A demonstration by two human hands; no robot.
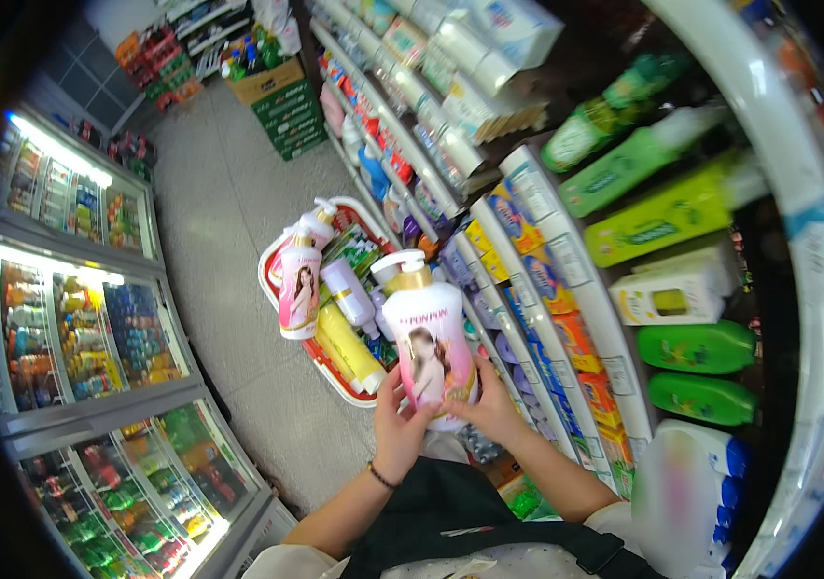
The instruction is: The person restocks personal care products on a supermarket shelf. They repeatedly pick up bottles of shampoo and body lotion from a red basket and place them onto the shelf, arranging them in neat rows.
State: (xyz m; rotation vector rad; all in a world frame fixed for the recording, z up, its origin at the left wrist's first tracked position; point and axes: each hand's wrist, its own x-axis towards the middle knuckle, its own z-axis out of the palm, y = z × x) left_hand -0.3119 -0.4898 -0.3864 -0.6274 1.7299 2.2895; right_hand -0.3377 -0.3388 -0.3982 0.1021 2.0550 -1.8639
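Between both hands I hold a large pink and white pump bottle (422, 318), its white pump head and gold collar pointing away from me. My left hand (397, 416) grips its lower left side, and my right hand (488, 405) its lower right, with the thumbs across the front. Beyond it a red and white basket (336, 376) stands on the floor. Another pink and white pump bottle (299, 289) leans at the basket's left side. A lilac bottle (346, 293) and a yellow tube-like bottle (345, 347) also lie in it, among other packets partly hidden by my bottle.
Shelves on my right carry green bottles (701, 347), a white boxed item (665, 297) and orange detergent packs (582, 340). Glass-door drink coolers (86, 326) line the left. A green carton stack (289, 119) and drink crates (162, 69) stand farther down the grey aisle floor (238, 246).
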